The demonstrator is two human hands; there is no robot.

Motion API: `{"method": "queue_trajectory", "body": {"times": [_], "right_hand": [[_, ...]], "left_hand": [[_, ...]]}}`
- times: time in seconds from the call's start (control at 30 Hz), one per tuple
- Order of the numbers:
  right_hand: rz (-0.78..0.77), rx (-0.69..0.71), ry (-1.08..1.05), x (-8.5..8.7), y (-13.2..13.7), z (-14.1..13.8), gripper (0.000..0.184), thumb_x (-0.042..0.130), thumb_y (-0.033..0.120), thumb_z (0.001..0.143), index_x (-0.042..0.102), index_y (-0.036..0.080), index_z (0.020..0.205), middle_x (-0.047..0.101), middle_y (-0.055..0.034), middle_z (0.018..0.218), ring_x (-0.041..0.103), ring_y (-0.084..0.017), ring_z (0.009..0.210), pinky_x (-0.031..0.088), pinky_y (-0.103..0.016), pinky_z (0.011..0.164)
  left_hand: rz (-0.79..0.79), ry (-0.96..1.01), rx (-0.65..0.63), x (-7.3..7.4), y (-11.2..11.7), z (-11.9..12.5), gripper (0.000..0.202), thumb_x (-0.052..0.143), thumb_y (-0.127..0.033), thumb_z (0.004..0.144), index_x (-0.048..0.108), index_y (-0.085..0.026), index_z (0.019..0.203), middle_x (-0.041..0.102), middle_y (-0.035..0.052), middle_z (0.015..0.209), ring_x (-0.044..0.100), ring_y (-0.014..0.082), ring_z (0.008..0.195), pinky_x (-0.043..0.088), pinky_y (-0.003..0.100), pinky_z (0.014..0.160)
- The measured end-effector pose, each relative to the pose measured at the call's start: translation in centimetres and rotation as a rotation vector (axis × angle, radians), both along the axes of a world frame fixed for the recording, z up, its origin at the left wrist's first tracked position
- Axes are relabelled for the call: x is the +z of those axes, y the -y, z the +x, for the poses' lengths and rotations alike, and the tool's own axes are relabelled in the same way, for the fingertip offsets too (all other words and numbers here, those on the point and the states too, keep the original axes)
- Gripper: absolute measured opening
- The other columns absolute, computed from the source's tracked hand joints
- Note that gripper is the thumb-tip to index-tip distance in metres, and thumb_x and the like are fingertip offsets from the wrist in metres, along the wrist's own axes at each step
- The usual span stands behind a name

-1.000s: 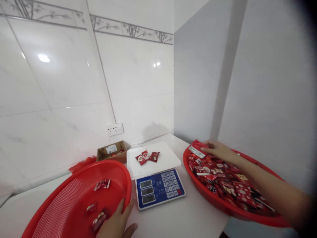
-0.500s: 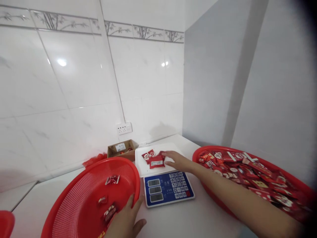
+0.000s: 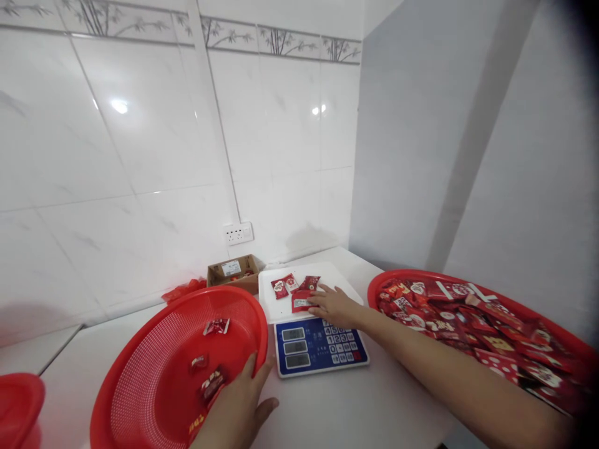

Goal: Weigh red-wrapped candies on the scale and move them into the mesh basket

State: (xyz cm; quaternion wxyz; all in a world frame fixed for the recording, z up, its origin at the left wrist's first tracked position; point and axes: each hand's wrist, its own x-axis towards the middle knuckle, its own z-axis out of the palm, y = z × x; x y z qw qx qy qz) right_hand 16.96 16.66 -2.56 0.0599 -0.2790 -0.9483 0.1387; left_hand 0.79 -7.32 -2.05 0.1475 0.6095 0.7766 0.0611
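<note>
My right hand (image 3: 334, 307) reaches over the scale's front, its fingers closed on the right end of a red snack packet (image 3: 300, 302). That packet lies at the front of the white weighing pan (image 3: 276, 313). Several smaller red wrapped sweets (image 3: 279, 288) lie behind it on the pan. My left hand (image 3: 241, 399) rests with fingers spread at the right rim of a red plastic basket (image 3: 133, 355). Inside this basket are a few wrapped sweets (image 3: 216, 327), some partly hidden by my left hand. The scale's blue panel (image 3: 314, 345) has keys and displays, whose readings I cannot make out.
At right, a large red basket (image 3: 412, 274) is full of red packets (image 3: 468, 318). A cardboard box (image 3: 229, 269) and a red plastic bag (image 3: 185, 290) sit along the tiled wall. Another red container (image 3: 21, 399) stands at the left edge.
My right hand has come forward and down onto the front packet, uncovering the sweet behind it. My left hand stays at the basket rim. The view has shifted slightly.
</note>
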Motion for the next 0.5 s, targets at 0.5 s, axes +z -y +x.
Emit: {"method": "queue_trajectory", "body": {"times": [0.5], "right_hand": [[-0.034, -0.326, 0.066, 1.6, -3.0, 16.8, 0.051, 0.042, 0.036, 0.077, 0.049, 0.014, 0.123, 0.050, -0.0150, 0.129, 0.045, -0.030, 0.117, 0.035, -0.039, 0.099]], "left_hand": [[0.010, 0.004, -0.003, -0.7, 0.4, -0.4, 0.057, 0.044, -0.032, 0.081, 0.026, -0.036, 0.134, 0.030, 0.0076, 0.143, 0.051, 0.0270, 0.113, 0.039, 0.041, 0.094]]}}
